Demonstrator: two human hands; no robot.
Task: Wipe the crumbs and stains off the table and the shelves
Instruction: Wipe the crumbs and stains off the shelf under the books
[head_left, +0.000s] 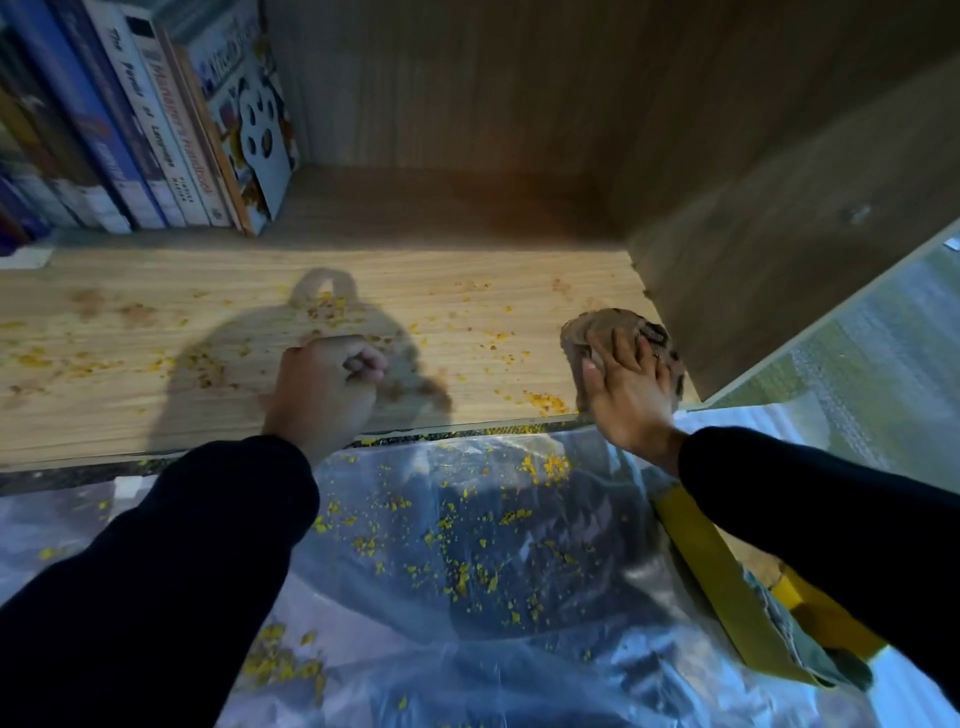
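1. The shelf is the surface in hand: a cloth is pressed flat onto its right end, just beside the side panel, near the front edge.
2. The cloth is held down by the right hand with fingers spread and nearly straight over it; nothing is pinched, the cloth is only pressed.
3. The left hand is rested on the shelf near the middle, curled into a loose fist; no object can be seen inside it.
4. Yellow crumbs are scattered across the board between the two hands and further left, and brownish stains are seen towards the left end.
5. Many crumbs are already lying on the plastic sheet spread below the front edge, so the sweeping is judged to be partly done.
6. The next move is judged to call for a leftward or forward drag of the cloth, with steady pressure, so that crumbs are carried over the edge onto the sheet.
7. The books at the back left are to be skirted.
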